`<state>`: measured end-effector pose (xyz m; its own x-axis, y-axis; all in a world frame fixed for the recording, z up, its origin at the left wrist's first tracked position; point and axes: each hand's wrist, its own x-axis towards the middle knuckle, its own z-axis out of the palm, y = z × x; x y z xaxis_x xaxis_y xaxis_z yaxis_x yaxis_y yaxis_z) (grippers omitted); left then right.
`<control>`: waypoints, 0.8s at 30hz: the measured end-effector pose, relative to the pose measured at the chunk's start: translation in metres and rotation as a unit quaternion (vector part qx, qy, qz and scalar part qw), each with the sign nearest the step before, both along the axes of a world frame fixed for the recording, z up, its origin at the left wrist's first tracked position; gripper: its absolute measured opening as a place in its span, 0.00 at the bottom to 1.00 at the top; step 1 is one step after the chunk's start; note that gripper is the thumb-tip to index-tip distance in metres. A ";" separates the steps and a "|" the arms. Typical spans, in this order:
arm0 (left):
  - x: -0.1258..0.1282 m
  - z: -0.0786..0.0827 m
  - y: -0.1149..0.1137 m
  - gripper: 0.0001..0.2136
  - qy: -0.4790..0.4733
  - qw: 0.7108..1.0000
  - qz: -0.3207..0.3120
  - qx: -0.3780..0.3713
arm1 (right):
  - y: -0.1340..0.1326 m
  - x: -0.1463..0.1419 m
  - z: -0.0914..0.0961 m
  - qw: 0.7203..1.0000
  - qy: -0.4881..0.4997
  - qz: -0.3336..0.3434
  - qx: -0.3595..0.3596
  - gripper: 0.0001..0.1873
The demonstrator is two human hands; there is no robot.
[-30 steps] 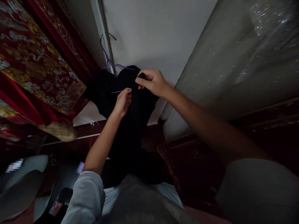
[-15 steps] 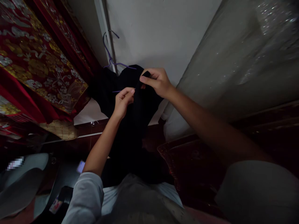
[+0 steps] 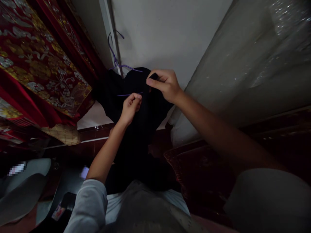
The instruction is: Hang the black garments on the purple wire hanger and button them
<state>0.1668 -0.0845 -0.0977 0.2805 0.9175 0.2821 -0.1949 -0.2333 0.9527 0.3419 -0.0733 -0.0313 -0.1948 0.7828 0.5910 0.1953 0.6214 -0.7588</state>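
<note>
A black garment [image 3: 114, 87] hangs on a purple wire hanger [image 3: 126, 67], whose hook points up beside a pale post. Its folds are too dark to make out the garment's kind. My right hand [image 3: 165, 84] pinches an edge of the black cloth near the hanger's right shoulder. Lower and to the left, my left hand [image 3: 131, 107] is closed in a pinch in front of the garment, just below the hanger's lower bar. Whether cloth lies between its fingertips is hard to see.
Red cloth with gold and silver embroidery [image 3: 55, 71] hangs at the left. A plastic-covered thing [image 3: 230, 71] stands at the right, above dark red carved furniture [image 3: 201, 168]. A white wall [image 3: 165, 32] is behind. A grey-green chair [image 3: 36, 174] is at lower left.
My left hand has shifted slightly right and down, and more of the hanger's lower bar shows. My right hand keeps its pinch, nearly in the same place.
</note>
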 end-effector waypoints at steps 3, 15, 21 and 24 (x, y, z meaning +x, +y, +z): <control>-0.005 -0.002 0.000 0.19 0.052 0.996 -0.062 -0.023 | -0.002 -0.002 -0.001 1.000 0.000 -0.005 -0.001 0.26; -0.030 -0.005 -0.013 0.10 0.036 0.992 0.066 0.101 | 0.003 -0.016 -0.022 0.989 0.080 -0.127 0.015 0.22; -0.036 -0.009 -0.017 0.13 0.079 0.971 0.168 0.149 | -0.097 -0.079 -0.106 0.936 0.240 -0.252 -0.052 0.14; -0.031 -0.008 -0.028 0.15 0.089 0.974 0.148 0.144 | -0.114 -0.108 -0.163 0.936 0.207 -0.154 -0.238 0.21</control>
